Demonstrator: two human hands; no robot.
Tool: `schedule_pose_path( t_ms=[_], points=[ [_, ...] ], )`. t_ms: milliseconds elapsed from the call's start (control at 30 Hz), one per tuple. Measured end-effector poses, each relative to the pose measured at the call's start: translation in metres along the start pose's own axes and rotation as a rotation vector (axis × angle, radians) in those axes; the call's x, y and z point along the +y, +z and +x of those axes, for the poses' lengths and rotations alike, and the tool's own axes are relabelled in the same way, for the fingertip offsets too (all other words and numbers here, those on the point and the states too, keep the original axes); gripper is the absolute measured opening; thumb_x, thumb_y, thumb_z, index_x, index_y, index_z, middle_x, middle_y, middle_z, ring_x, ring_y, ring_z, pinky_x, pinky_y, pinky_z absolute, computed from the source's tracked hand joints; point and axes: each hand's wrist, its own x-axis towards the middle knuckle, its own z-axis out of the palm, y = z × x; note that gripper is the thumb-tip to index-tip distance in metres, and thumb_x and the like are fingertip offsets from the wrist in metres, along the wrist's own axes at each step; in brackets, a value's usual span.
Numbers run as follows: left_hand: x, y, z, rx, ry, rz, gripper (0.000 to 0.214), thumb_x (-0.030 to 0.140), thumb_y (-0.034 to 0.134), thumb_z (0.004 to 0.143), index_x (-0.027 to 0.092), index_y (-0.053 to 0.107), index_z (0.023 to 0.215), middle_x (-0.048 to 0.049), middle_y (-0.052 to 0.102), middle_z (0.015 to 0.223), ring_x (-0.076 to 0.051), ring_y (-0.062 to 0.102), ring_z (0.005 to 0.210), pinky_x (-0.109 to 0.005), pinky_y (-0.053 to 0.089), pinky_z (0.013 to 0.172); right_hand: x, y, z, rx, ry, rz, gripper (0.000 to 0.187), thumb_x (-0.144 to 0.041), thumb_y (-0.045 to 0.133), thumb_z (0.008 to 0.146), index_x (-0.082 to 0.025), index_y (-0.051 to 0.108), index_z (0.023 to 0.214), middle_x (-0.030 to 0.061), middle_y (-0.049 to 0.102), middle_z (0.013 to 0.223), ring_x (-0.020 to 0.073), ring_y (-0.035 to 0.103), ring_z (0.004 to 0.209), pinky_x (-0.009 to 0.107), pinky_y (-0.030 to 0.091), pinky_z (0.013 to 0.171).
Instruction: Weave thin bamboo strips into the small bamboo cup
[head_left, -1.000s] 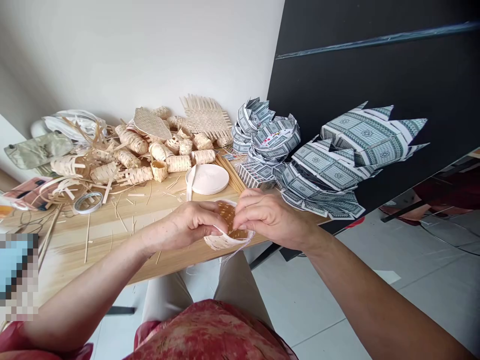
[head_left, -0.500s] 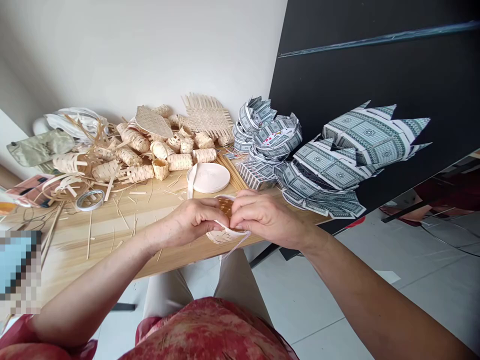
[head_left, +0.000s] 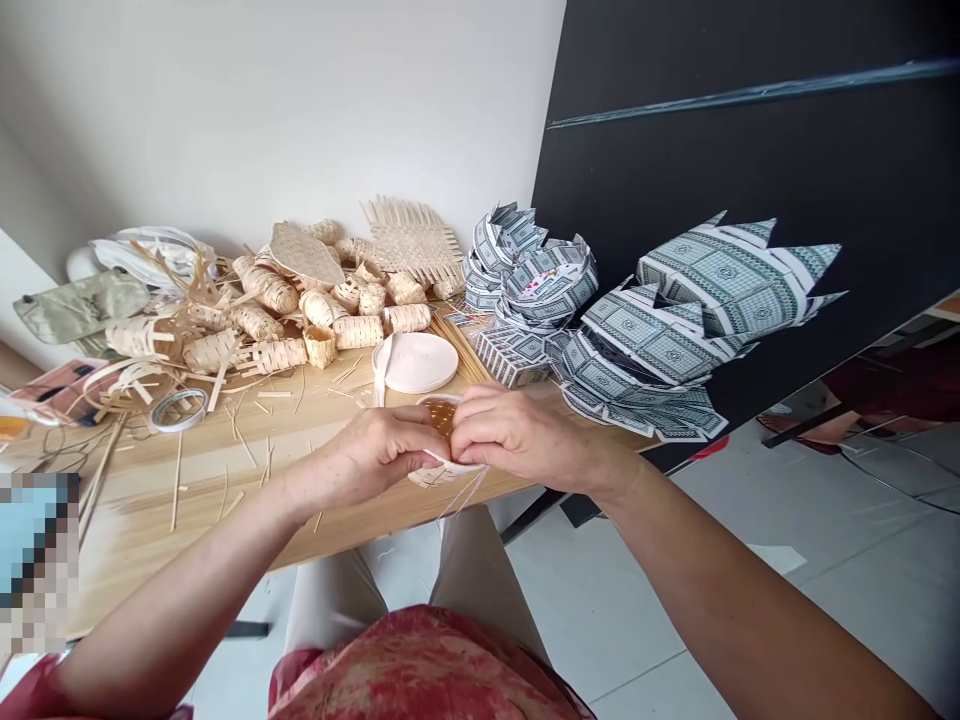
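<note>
A small woven basket (head_left: 433, 478) of pale strips, with a white band along its rim, is held at the front edge of the table. My left hand (head_left: 382, 447) pinches the rim from the left, thumb inside. Closed on the same rim from the right is my right hand (head_left: 504, 432), its fingertips close to those of the left. Thin pale threads (head_left: 470, 490) hang from the rim beneath my right hand. The fingers hide much of the basket's opening. Just behind it lies a flat roll of white tape (head_left: 420, 362) with a loose end.
Woven cylinders (head_left: 259, 290) and small baskets are heaped at the back left. A tape ring (head_left: 178, 409) and scattered strips lie on the table (head_left: 292, 530). Folded playing-card bowls (head_left: 551, 280) and larger card pieces (head_left: 720, 290) stand on the right before a black panel.
Both hands have shifted very slightly left with the basket, which shows less beneath them. The threads now hang more separated. The whole view has tilted a little.
</note>
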Motion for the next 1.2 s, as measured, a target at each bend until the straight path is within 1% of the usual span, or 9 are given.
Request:
schedule_pose_path(
  t_ms=[233,400,567,700,833,933,1033,1133,1200],
  points=[
    [0.000,0.000,-0.002,0.015,0.013,0.087,0.022,0.017,0.044,0.090,0.015,0.065,0.093,-0.0054,0.061,0.082,-0.013,0.058,0.077,-0.023,0.045,0.069,0.001,0.001,0.001,0.007,-0.067,-0.081,0.026,-0.007,0.051,0.086,-0.014,0.064,0.065,-0.0007,0.061,0.062,0.0130,0.049,0.069,0.029,0.037,0.075],
    [0.001,0.002,-0.005,0.063,0.036,0.185,0.020,0.016,0.045,0.090,0.015,0.064,0.091,-0.0049,0.062,0.079,-0.012,0.059,0.074,-0.021,0.045,0.064,-0.004,-0.001,0.004,0.011,-0.039,-0.123,0.023,-0.010,0.052,0.086,-0.016,0.064,0.068,-0.0011,0.061,0.063,0.0134,0.050,0.070,0.029,0.039,0.073],
    [0.004,-0.001,-0.009,0.152,0.035,0.338,0.022,0.020,0.044,0.091,0.016,0.060,0.105,-0.0065,0.064,0.090,-0.014,0.062,0.079,-0.024,0.049,0.067,-0.015,-0.015,-0.005,0.240,0.029,-0.257,0.011,-0.011,0.055,0.085,-0.015,0.065,0.085,0.0060,0.063,0.089,0.0169,0.052,0.086,0.031,0.043,0.077],
    [0.003,-0.002,-0.008,0.171,0.008,0.384,0.025,0.022,0.041,0.092,0.016,0.061,0.105,-0.0057,0.063,0.083,-0.015,0.061,0.074,-0.024,0.050,0.064,-0.028,0.005,-0.011,0.414,0.014,-0.327,0.019,-0.011,0.049,0.089,-0.014,0.063,0.076,0.0049,0.057,0.076,0.0136,0.049,0.072,0.026,0.043,0.067],
    [0.003,-0.001,-0.003,0.175,-0.006,0.370,0.026,0.022,0.042,0.091,0.016,0.064,0.103,-0.0046,0.060,0.077,-0.014,0.060,0.072,-0.024,0.049,0.063,-0.030,0.031,-0.008,0.380,-0.078,-0.498,0.027,-0.008,0.042,0.090,-0.012,0.063,0.074,0.0041,0.055,0.068,0.0145,0.046,0.068,0.027,0.040,0.064],
    [0.001,0.002,-0.001,0.179,-0.014,0.359,0.025,0.020,0.042,0.091,0.017,0.064,0.103,-0.0028,0.057,0.073,-0.013,0.057,0.068,-0.022,0.046,0.059,-0.026,0.036,-0.006,0.384,-0.107,-0.599,0.025,-0.006,0.046,0.088,-0.011,0.063,0.070,0.0036,0.055,0.065,0.0149,0.044,0.066,0.029,0.037,0.062],
    [-0.002,0.005,-0.002,0.170,-0.042,0.324,0.025,0.018,0.043,0.091,0.019,0.066,0.100,-0.0025,0.057,0.075,-0.012,0.057,0.067,-0.021,0.044,0.059,-0.030,0.038,-0.004,0.436,-0.180,-0.553,0.028,-0.006,0.045,0.087,-0.013,0.060,0.065,0.0027,0.056,0.065,0.0148,0.044,0.067,0.030,0.035,0.061],
    [-0.006,0.009,-0.003,0.197,-0.075,0.317,0.024,0.017,0.044,0.090,0.020,0.067,0.098,-0.0034,0.060,0.082,-0.011,0.059,0.072,-0.021,0.046,0.063,-0.047,0.046,0.001,0.454,-0.322,-0.364,0.030,-0.006,0.043,0.086,-0.016,0.055,0.059,0.0001,0.056,0.064,0.0138,0.043,0.065,0.030,0.034,0.059],
    [-0.008,0.010,-0.003,0.238,-0.089,0.335,0.024,0.019,0.045,0.090,0.021,0.067,0.098,-0.0036,0.060,0.083,-0.011,0.059,0.073,-0.021,0.046,0.063,-0.059,0.053,0.003,0.486,-0.270,-0.236,0.029,-0.006,0.043,0.085,-0.016,0.054,0.060,-0.0007,0.055,0.064,0.0123,0.042,0.062,0.028,0.035,0.057]
  ],
)
